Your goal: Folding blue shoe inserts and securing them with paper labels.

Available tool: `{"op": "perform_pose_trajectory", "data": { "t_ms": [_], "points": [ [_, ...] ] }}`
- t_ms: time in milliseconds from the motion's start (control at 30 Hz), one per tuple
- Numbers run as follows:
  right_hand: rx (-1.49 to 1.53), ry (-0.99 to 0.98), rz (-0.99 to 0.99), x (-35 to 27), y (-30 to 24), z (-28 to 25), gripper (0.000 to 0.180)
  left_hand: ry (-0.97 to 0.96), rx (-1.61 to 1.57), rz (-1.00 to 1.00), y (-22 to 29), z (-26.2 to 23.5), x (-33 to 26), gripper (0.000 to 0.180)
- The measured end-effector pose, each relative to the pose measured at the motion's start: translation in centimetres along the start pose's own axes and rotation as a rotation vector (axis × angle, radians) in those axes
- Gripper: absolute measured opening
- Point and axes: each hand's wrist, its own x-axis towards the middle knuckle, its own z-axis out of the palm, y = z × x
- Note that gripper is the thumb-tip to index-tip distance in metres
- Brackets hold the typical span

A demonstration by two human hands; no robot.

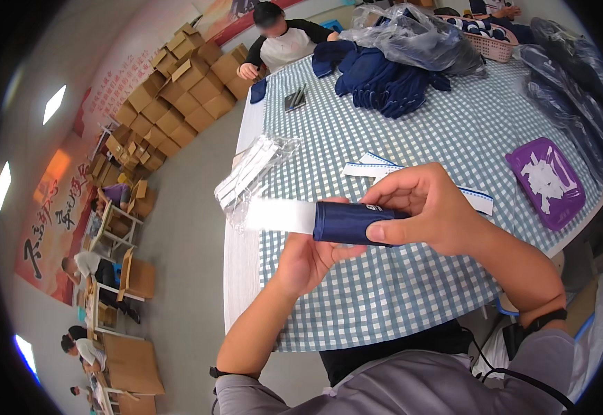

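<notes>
A navy blue rolled cloth (343, 223) is held level above the table, with a bright white strip (281, 214) sticking out from its left end. My right hand (426, 214) is closed round the right end of the roll, its thumb pressed on the front. Just below the roll, my left hand (308, 261) lies palm up with its fingers reaching under it; the roll and strip hide part of it. Behind my right hand, white strips with blue edging (370, 166) lie on the checked tablecloth (384, 304).
A clear bag of white strips (253, 169) lies at the table's left edge. To the right sits a purple tray (556, 214) with white pieces. Farther back are navy cloths (384, 79), plastic bags (412, 34), a pink basket (492, 48), a phone (294, 100) and a seated person (284, 45).
</notes>
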Motion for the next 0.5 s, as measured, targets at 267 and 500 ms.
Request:
{"op": "perform_pose_trajectory", "data": {
  "t_ms": [267,500],
  "points": [
    [-0.224,-0.016,0.002,-0.4,-1.2,0.0,0.043,0.09,-0.123,-0.055,-0.1,-0.1,-0.4,0.052],
    [-0.201,-0.009,0.019,-0.4,-0.9,-0.1,0.042,0.081,-0.013,0.061,-1.3,1.9,-0.3,0.041]
  ]
}}
